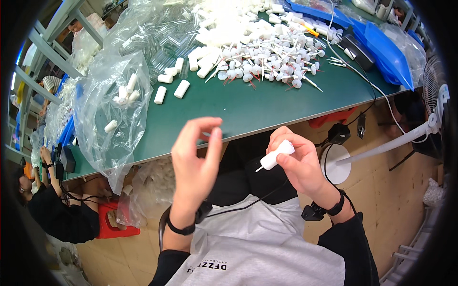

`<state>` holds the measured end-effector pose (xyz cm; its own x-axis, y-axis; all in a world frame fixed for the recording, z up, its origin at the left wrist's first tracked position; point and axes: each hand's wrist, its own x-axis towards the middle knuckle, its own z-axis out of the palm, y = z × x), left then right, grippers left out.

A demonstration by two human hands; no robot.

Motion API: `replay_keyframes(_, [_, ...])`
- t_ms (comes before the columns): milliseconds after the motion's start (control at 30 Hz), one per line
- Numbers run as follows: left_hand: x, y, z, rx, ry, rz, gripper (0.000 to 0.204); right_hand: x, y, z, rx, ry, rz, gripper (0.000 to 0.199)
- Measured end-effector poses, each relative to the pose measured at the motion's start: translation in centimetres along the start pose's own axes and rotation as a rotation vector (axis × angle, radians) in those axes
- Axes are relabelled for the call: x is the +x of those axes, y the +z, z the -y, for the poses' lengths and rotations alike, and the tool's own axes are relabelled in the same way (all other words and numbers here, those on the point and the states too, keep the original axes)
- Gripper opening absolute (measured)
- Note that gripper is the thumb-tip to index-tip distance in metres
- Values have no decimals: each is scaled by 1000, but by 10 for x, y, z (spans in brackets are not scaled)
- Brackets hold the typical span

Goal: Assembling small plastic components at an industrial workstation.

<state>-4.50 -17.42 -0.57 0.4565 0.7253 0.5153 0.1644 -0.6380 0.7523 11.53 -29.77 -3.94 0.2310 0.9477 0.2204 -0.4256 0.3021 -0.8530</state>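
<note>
My right hand (300, 164) grips a white plastic cylinder (273, 158) between thumb and fingers, just off the table's near edge. A thin white stem pokes out of the cylinder's lower left end, and its upper end is wider. To its left my left hand (194, 157) is raised, thumb and forefinger curved toward each other with a gap; nothing shows between them. Beyond the hands, a heap of small parts (274, 62) with translucent round heads, thin stems and red wires covers the table. Loose white cylinders (182, 89) lie nearer, to the left.
The green table (205, 112) runs across, its edge close to my hands. A clear bag (112, 148) with white cylinders overhangs at left, near clear tubes (176, 47). Blue trays (389, 55) and cables stand right, beside a white fan (434, 90). A co-worker (62, 209) sits left.
</note>
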Motion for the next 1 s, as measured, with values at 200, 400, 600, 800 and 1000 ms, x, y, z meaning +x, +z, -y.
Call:
replay_keyframes(200, [84,-19,28,427,50,-10,14,-2,1,3,-75,-42,39,16])
replay_keyframes(400, [142,-8,89,769,-19,175,26,-1,7,5,-73,-38,68,16])
replay_keyframes(600, [150,-3,103,822,-181,321,26,-3,6,7,-70,-39,66,16])
replay_keyframes(800, [154,-8,106,853,-172,338,28,-3,6,9,-100,-71,73,17])
replay_keyframes(1000, [161,-14,102,949,-306,452,32,-4,7,11,-100,-80,69,17])
